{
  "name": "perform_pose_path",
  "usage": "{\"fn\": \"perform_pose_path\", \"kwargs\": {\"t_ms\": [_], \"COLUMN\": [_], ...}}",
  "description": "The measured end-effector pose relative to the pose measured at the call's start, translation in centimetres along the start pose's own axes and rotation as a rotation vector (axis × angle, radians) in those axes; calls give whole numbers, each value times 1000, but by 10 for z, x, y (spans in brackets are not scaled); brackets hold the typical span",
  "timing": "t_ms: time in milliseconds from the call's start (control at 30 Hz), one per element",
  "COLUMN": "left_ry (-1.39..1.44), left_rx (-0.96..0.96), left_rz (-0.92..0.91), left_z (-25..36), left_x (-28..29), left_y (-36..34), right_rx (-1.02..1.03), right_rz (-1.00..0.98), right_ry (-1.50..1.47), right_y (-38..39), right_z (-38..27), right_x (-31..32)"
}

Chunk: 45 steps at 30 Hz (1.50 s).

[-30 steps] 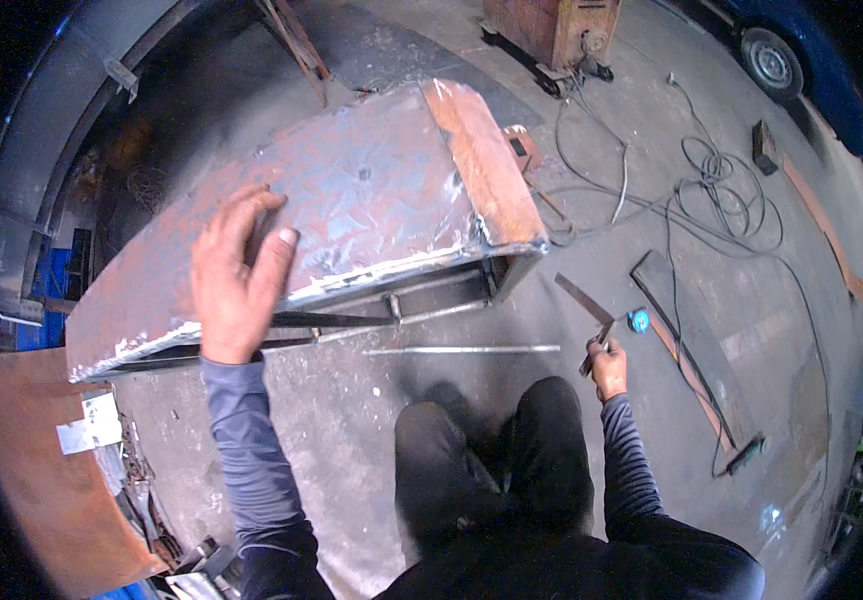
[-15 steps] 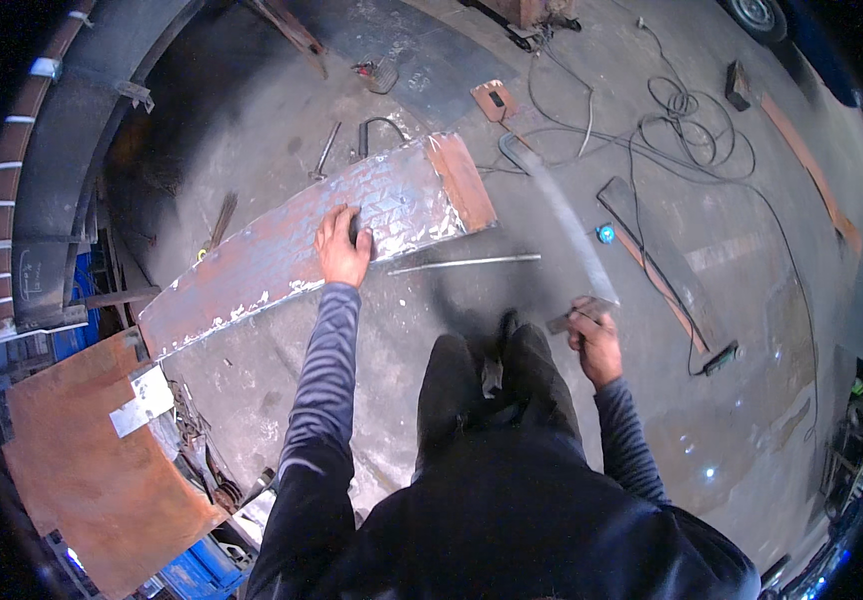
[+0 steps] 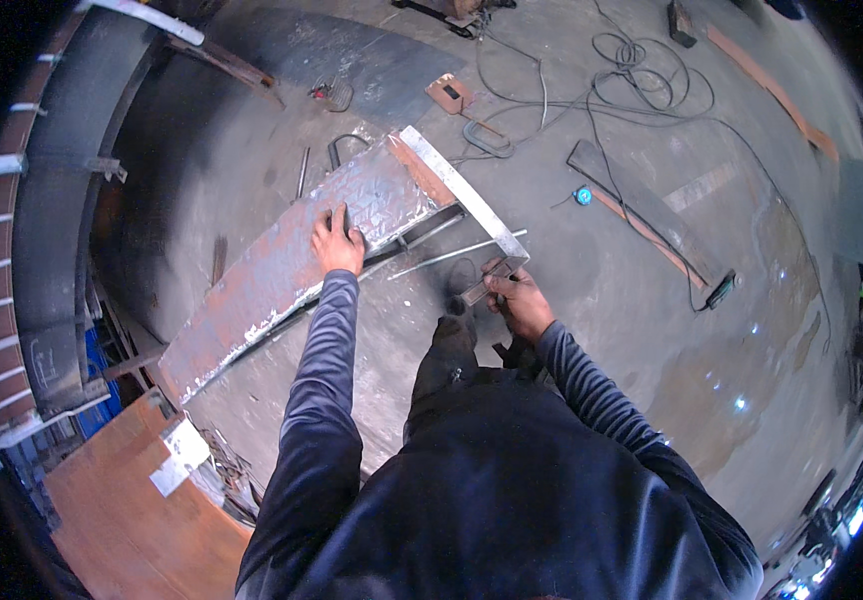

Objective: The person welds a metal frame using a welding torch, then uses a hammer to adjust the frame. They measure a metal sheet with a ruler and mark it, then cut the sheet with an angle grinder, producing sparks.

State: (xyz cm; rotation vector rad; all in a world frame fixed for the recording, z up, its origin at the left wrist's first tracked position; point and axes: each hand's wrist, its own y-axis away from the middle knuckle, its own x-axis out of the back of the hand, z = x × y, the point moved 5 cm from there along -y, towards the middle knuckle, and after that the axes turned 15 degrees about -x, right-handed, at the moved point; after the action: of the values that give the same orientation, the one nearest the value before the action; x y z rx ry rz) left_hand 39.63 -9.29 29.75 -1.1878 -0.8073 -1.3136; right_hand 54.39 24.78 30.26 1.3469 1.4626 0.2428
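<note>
A long, tapering steel plate (image 3: 282, 262), rust-brown and grey with pale scuffed edges, lies slantwise in front of me. My left hand (image 3: 339, 245) rests on its top near the front edge, fingers spread, thumb apart. My right hand (image 3: 519, 302) is closed around the short arm of a large L-shaped metal square (image 3: 473, 196). The square's long pale blade runs along the plate's right end, beside a rust-coloured strip (image 3: 422, 172); whether it touches all along cannot be told. Under the plate's front edge, metal bars show. A thin metal rod (image 3: 460, 253) is near the square's corner.
Beyond the plate are a C-clamp (image 3: 489, 139) and a brown hand shield (image 3: 449, 93). Cables (image 3: 642, 75) coil on the floor. To the right lie a dark flat bar (image 3: 652, 215) and a blue round tape measure (image 3: 582, 196). A rusty sheet (image 3: 142, 500) is at lower left.
My right hand has swung the square leftward from over the open floor to the plate's right end. My left hand stays on the plate. Bars beneath the plate's front edge have come into view.
</note>
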Motion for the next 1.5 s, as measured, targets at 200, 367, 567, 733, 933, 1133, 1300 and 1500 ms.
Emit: {"fn": "perform_pose_path", "kwargs": {"t_ms": [200, 367, 567, 733, 933, 1133, 1300, 1500], "left_ry": [-46, -91, -140, -34, 326, 309, 266, 164], "left_rx": [-37, -71, -60, -40, -194, -80, -180, -140], "left_rz": [-59, -54, -108, -241, -155, -243, -270, -370], "left_z": [6, 7, 11, 11, 39, 58, 56, 63], "left_x": [2, 4, 10, 21, 5, 1, -5, -17], "left_y": [-3, 3, -2, -20, -75, -110, -122, -138], "right_rx": [-32, -39, -75, -167, -131, -157, -84, -102], "right_rz": [-45, -114, 40, 22, 81, 64, 7, -1], "right_ry": [-49, -94, -111, -102, -69, 132, 92, 40], "right_y": [-41, -72, -88, -90, -102, -120, -114, -107], "right_z": [23, 47, 47, 35, 46, 58, 39, 26], "right_x": [-26, -45, -52, -62, -62, -54, -65, -65]}}
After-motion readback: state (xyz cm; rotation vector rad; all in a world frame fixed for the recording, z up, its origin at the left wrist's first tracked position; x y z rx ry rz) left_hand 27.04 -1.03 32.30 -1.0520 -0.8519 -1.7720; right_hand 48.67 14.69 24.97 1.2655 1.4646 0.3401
